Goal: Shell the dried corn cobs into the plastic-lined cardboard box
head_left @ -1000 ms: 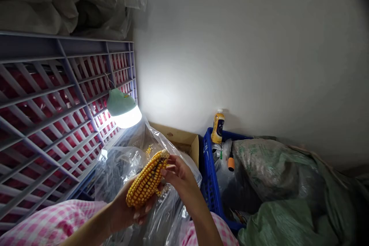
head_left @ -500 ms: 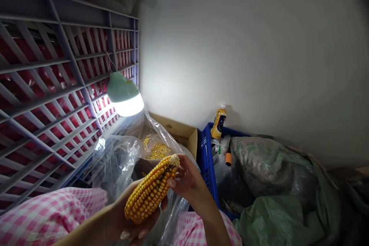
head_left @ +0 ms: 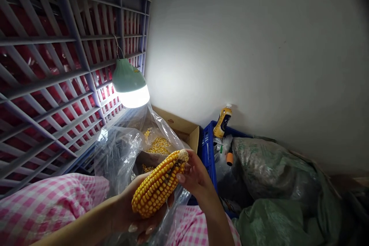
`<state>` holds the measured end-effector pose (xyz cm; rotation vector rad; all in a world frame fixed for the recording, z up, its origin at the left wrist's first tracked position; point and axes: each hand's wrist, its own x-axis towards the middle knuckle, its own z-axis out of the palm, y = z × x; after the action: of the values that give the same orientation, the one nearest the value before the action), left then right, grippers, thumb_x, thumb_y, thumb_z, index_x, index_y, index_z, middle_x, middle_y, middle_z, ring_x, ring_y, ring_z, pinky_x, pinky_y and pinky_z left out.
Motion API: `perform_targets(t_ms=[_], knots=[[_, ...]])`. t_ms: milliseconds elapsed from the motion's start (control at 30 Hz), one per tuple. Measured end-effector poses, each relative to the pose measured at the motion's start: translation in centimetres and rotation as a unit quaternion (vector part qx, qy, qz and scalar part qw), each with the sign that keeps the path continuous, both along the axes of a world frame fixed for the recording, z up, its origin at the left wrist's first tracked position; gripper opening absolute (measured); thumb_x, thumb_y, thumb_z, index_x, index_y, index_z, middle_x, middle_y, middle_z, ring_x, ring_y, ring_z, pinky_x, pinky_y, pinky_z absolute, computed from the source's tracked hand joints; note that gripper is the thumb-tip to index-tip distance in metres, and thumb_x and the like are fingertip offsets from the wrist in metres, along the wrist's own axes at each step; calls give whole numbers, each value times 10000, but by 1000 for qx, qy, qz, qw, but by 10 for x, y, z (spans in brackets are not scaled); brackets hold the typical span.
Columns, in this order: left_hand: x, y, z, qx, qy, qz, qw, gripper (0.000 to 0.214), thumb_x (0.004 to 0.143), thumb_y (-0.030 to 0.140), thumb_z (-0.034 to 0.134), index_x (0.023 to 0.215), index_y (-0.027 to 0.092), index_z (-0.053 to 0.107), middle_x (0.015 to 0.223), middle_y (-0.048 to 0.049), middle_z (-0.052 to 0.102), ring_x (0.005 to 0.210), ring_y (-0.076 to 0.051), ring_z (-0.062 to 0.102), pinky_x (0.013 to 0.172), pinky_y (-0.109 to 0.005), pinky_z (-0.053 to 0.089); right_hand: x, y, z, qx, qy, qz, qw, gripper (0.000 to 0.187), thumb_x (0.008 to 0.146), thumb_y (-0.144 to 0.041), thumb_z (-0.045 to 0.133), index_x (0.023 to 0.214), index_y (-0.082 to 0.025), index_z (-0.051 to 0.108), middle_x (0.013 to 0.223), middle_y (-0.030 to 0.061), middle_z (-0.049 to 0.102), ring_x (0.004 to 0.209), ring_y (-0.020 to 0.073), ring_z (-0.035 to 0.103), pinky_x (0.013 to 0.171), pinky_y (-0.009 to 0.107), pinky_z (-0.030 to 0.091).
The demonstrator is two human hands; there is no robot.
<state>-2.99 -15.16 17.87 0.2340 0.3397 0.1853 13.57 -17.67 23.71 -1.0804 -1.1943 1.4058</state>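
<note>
A dried yellow corn cob lies across my left hand, which cradles it from below with the fingers curled around it. My right hand grips its pale upper tip, thumb pressed on the rows. A dark, bare strip runs along the cob where kernels are gone. Just beyond the hands, a heap of loose corn kernels sits in a transparent plastic bag lining a cardboard box.
A lit green-topped lamp hangs on a lattice crate stack at left. A blue plastic crate holds bags and a yellow-labelled bottle. Bulging green sacks fill the right. Pink gingham cloth covers my lap.
The cob and both hands have shifted right and turned slightly in view. The whole scene has tilted as my head moved, and more loose kernels show in the bag.
</note>
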Motion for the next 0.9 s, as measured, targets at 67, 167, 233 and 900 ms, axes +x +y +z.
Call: perform_targets(t_ms=[67,167,233,900], knots=[[1,1,1,9,-31,-54,998,523,841,440,265,784,93,651,450,-102,598,253,-131,398,256,-234,325,-1,0,1,-2,4,6,1000,364,708,-364,644,1021,-259,491,929,20,537,855,158,510,772,286,408],[2,3,2,18,-44,-72,996,530,842,452,242,781,113,645,436,-92,588,257,-130,398,261,-219,305,-1,0,2,-4,8,7,1000,323,720,-348,634,1000,-263,498,918,14,532,850,154,504,780,285,407],[2,2,4,21,-32,-56,998,512,846,432,245,792,106,635,430,-86,579,258,-119,389,276,-210,306,-1,0,3,-5,9,4,1000,318,722,-347,632,997,-262,497,916,12,531,853,153,504,794,286,407],[10,-1,5,24,19,-61,998,621,808,549,228,665,88,619,357,-85,513,249,-140,426,235,-208,295,3,0,-6,0,21,2,1000,374,719,-326,647,1057,-279,494,935,-4,536,843,125,488,784,253,388]])
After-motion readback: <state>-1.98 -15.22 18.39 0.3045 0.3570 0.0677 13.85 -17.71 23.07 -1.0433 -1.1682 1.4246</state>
